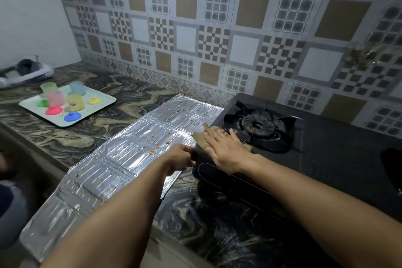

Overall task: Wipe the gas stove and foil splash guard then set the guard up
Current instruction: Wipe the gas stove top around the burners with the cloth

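A black glass gas stove (326,154) stands on the marbled counter at the right, its left burner (258,125) in view. My right hand (226,150) lies flat with straight fingers on a brownish cloth (201,137), pressing it onto the stove's front left corner. My left hand (181,158) grips the stove's left edge, fingers curled round it. The foil splash guard (121,156) lies unfolded flat on the counter to the left of the stove, dotted with orange-brown spots.
A pale green tray (104,99) with several coloured plastic cups and lids sits at the back left of the counter (104,85). Beyond it lies a white and grey object (26,72). A patterned tile wall (217,28) runs behind. The counter's front edge is close below.
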Available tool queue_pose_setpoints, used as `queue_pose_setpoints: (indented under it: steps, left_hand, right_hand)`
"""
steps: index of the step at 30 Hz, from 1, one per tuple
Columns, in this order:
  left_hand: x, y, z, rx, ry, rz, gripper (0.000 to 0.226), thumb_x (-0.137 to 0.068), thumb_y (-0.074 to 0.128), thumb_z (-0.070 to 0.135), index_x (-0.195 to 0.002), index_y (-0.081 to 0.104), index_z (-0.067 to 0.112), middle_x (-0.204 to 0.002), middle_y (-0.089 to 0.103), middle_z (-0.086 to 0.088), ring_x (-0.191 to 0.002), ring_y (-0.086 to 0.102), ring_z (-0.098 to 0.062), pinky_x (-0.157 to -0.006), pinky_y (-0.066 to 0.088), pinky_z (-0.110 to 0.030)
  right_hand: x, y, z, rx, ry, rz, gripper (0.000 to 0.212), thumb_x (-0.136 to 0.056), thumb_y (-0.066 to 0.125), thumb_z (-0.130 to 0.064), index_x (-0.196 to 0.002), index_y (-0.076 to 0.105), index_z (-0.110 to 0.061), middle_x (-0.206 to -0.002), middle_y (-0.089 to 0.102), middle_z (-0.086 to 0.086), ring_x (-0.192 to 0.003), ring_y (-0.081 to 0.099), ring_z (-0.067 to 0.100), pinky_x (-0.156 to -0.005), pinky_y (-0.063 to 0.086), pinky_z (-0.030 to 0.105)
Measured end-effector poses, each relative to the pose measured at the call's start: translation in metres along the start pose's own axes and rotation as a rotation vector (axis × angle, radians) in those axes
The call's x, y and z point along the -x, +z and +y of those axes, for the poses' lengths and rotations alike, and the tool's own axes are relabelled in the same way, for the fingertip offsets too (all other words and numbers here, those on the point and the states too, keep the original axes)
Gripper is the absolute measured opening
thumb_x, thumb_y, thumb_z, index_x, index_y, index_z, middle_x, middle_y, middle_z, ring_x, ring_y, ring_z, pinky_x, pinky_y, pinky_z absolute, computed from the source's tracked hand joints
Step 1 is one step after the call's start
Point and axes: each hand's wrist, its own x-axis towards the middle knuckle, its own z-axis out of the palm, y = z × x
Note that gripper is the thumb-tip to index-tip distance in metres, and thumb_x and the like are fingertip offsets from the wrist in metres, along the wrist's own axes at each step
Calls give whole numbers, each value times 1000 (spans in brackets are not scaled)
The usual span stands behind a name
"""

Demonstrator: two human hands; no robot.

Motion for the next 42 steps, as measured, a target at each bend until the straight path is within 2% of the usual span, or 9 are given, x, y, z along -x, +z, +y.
queue_pose_setpoints:
  steps: [4, 13, 17, 22, 25, 29, 35, 39, 42]
  left_hand:
    - [0, 0, -1, 5, -35, 24, 51, -84, 38, -14, -86, 74, 22, -75, 60, -2, -59, 46, -12, -62, 42, -25]
    - [1, -3, -6, 105, -48, 2, 44, -87, 46, -14, -115, 69, 11, -97, 64, -6, -78, 52, -15, -74, 41, -31]
    - [-2, 5, -11, 142, -1, 65, 26, -91, 60, 4, -115, 68, 7, -73, 65, 3, -68, 54, -8, -66, 41, -25]
    - [-3, 8, -12, 135, 9, 131, 19, -90, 63, 7, -107, 71, 7, -49, 61, 13, -51, 53, -2, -61, 43, -23]
    - [1, 11, -18, 110, -22, 164, 13, -89, 66, 22, -91, 73, 11, -61, 63, 2, -69, 55, -17, -63, 43, -27]
    - [3, 13, -22, 65, -87, 192, 27, -87, 66, 39, -80, 70, 14, -80, 65, -6, -73, 60, -16, -57, 38, -23]
    - [4, 1, -10, -64, -88, 213, 12, -88, 68, 17, -97, 71, 10, -83, 65, -12, -69, 59, -20, -44, 36, -18]
    - [-1, 3, 17, -173, 6, 362, 20, -78, 55, 3, -84, 67, 17, -75, 56, -13, -74, 50, -23, -58, 36, -27]
    - [0, 19, 44, -299, 67, 486, 13, -83, 55, 12, -75, 65, 14, -89, 66, -17, -88, 60, -31, -75, 44, -30]
  right_hand:
    - [-33, -10, 0, 110, 92, -61, 63, -101, 15, -42, -154, 10, -8, -163, -3, 11, -149, 9, 33, -116, -5, 63]
    - [-79, -23, 11, 236, 148, -153, 68, -98, 12, -45, -152, 21, -4, -160, 16, 18, -146, 16, 38, -115, -7, 64]
    - [-52, -10, 15, 88, 34, -67, 64, -99, 3, -52, -155, 14, -23, -164, 5, 7, -150, 3, 30, -116, -9, 59]
    - [-18, -3, 12, -30, -101, -17, 51, -103, 15, -45, -153, 5, -41, -164, -4, -6, -150, -7, 18, -118, -8, 56]
    - [-7, -2, 10, -24, -123, -15, 52, -103, 19, -45, -153, 6, -41, -164, -4, -3, -150, -10, 17, -119, -8, 53]
    - [5, 6, 9, 56, -142, -23, 54, -103, 25, -44, -154, 6, -42, -164, -9, -1, -150, -12, 19, -120, -9, 47]
    - [33, 14, 17, 112, -141, -14, 60, -100, 30, -42, -153, 1, -42, -164, -9, -2, -150, -9, 20, -121, -4, 46]
    - [66, 17, 34, 103, -78, 5, 71, -87, 6, -56, -154, -1, -35, -164, -5, -1, -151, -3, 21, -122, 3, 45]
    - [95, 20, 48, 71, 0, 31, 74, -86, 1, -60, -155, -2, -31, -164, -4, -1, -151, -3, 19, -122, 0, 38]
